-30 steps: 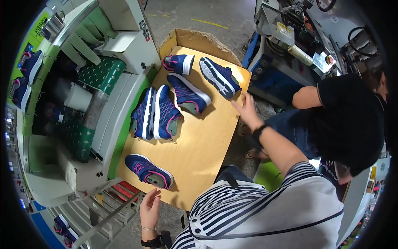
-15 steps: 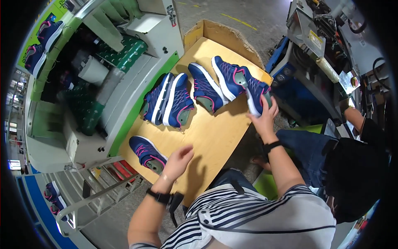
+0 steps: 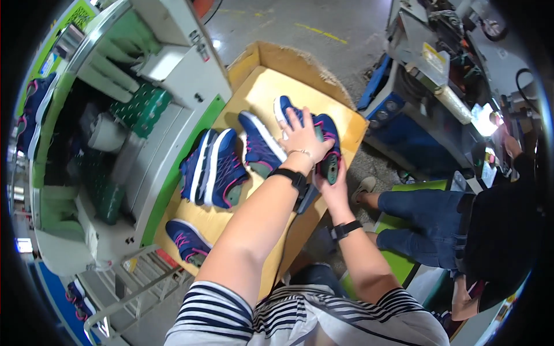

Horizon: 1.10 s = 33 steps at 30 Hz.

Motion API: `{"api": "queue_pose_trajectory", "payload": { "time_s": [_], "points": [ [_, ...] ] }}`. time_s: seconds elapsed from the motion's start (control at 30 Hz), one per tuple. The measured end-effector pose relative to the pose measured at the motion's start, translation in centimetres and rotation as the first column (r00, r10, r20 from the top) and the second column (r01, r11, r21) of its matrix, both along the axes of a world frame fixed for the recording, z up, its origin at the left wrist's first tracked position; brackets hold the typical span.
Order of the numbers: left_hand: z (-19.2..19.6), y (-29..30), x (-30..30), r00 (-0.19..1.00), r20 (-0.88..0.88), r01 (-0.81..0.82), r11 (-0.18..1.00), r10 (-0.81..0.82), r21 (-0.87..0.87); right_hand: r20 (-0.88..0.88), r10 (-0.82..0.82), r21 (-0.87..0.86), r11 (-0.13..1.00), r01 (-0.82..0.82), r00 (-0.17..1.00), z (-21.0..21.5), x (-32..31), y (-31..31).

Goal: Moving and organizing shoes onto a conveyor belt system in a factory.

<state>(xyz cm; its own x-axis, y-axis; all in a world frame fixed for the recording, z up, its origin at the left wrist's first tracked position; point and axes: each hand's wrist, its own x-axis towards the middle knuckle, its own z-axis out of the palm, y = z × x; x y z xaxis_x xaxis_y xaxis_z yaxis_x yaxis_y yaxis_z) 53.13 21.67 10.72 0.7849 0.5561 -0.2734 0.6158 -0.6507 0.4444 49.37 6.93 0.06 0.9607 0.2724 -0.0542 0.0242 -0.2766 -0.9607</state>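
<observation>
On the wooden tabletop [image 3: 254, 222] lie several navy sneakers with pink trim and white soles. My right hand [image 3: 334, 187] grips the heel end of the rightmost sneaker [image 3: 328, 128], near the table's right edge. My left hand [image 3: 304, 141] reaches across with fingers spread over the neighbouring sneaker [image 3: 283, 108], covering most of it; its thumb lies against the rightmost one. Just left is another sneaker [image 3: 259, 141]. Two more, a left sneaker [image 3: 195, 167] and a right sneaker [image 3: 224, 170], lean side by side. A lone sneaker [image 3: 187, 239] rests at the near left.
A machine [image 3: 167, 130] with a green studded conveyor borders the table's left side. A cardboard panel [image 3: 294, 57] rises at the far edge. Another person [image 3: 490, 230] stands at the right, by a blue machine [image 3: 415, 130]. A metal rack [image 3: 135, 282] stands at lower left.
My left hand has moved from the near left of the table up and right onto the far sneakers. My right hand has shifted to the rightmost sneaker's heel. The view has turned slightly.
</observation>
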Motion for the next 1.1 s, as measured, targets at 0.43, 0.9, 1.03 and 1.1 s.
{"api": "queue_pose_trajectory", "payload": {
  "time_s": [0.43,0.9,1.03,1.1],
  "points": [
    [-0.2,1.8,-33.3,0.730,0.469,0.162,0.542,0.497,-0.825,-0.408,0.358,0.421,0.890,-0.174,0.840,11.6,-6.7,-8.3],
    [2.1,5.9,-34.9,0.801,0.529,-0.110,0.937,0.281,-0.331,-0.077,0.759,-0.279,0.606,-0.745,0.646,4.6,-16.8,-7.4],
    [-3.5,10.2,-27.3,0.948,0.317,-0.109,0.974,0.041,0.200,-0.109,0.730,-0.205,0.648,-0.734,0.675,4.5,-17.4,-6.8],
    [-4.5,9.9,-24.5,0.996,-0.072,-0.017,0.929,0.047,0.369,-0.132,0.716,-0.139,0.671,-0.728,0.685,4.4,-17.4,-7.3]
  ]
}}
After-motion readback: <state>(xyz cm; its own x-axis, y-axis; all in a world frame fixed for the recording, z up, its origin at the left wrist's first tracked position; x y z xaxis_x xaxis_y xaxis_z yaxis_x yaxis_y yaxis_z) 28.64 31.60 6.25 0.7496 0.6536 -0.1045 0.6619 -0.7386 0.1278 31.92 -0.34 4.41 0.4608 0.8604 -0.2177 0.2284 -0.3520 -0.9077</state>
